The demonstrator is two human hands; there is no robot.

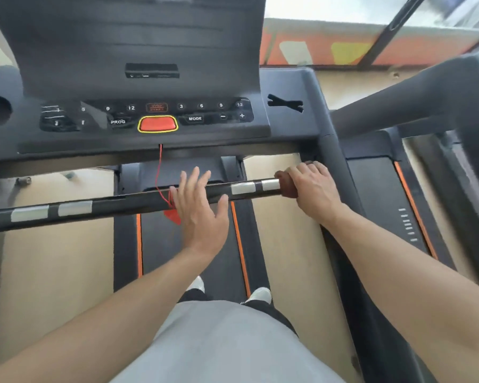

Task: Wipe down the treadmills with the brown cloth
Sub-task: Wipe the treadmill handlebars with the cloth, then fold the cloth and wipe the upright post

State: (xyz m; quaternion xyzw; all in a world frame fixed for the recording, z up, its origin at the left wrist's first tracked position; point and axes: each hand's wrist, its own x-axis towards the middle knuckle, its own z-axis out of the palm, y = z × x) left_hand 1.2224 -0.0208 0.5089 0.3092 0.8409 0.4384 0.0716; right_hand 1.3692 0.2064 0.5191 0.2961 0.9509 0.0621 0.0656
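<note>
Two bare hands at work on the black horizontal treadmill handlebar with silver sensor patches. Right hand, at about two o'clock from the picture's centre, clamped around the bar's right end with the brown cloth bunched under the palm, only a small dark-brown edge visible beside the thumb. Left hand, near the centre, fingers straight and spread apart, holding nothing, seemingly touching or hovering just over the bar; contact could not be confirmed.

Thin red safety cord hanging from under the grey console panel with the red stop button at twelve o'clock, running down to a red clip just beside the left fingers. Black running belt with orange side stripes below, toward six o'clock, white shoes standing on it.

Judged as mid-wipe on the handlebar, with console and the neighbouring dark treadmill at three o'clock probably not yet done.

Possible troubles: snagging the cord with the spread left fingers and pulling the key out; losing the small cloth from under the palm during a long stroke leftward; pressing console buttons by accident when wiping upward, with feet on the belt.
</note>
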